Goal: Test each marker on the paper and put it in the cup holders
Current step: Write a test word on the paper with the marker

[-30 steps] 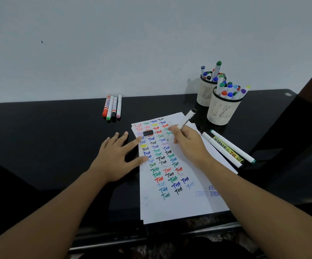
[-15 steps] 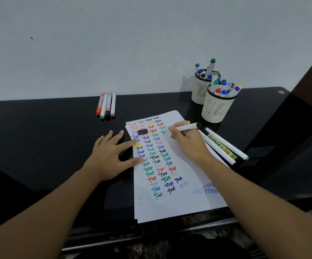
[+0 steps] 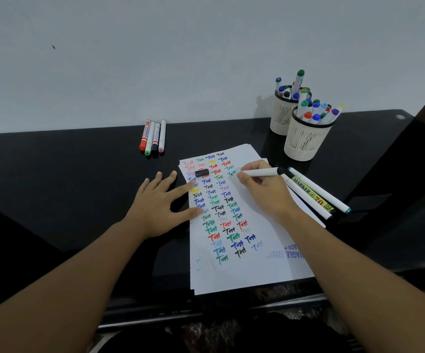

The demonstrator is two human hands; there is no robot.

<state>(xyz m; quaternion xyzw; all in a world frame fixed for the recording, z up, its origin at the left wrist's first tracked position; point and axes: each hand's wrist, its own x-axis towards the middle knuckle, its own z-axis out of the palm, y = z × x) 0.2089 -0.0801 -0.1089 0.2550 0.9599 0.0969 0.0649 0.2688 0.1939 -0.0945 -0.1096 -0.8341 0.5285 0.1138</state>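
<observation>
The right hand (image 3: pixel 270 192) is pinching a white marker (image 3: pixel 260 172), its tip touching the paper (image 3: pixel 244 266) among coloured "Test" words. The left hand (image 3: pixel 160 202) is lying flat, fingers spread, at the paper's 9 o'clock edge. Two cups (image 3: pixel 304 143) are standing at 1 o'clock on the black surface (image 3: pixel 66 187), a pale wall behind.

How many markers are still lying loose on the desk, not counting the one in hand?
7: four side by side at the back left near the wall, three on the right beside the paper. None looks hidden.
</observation>
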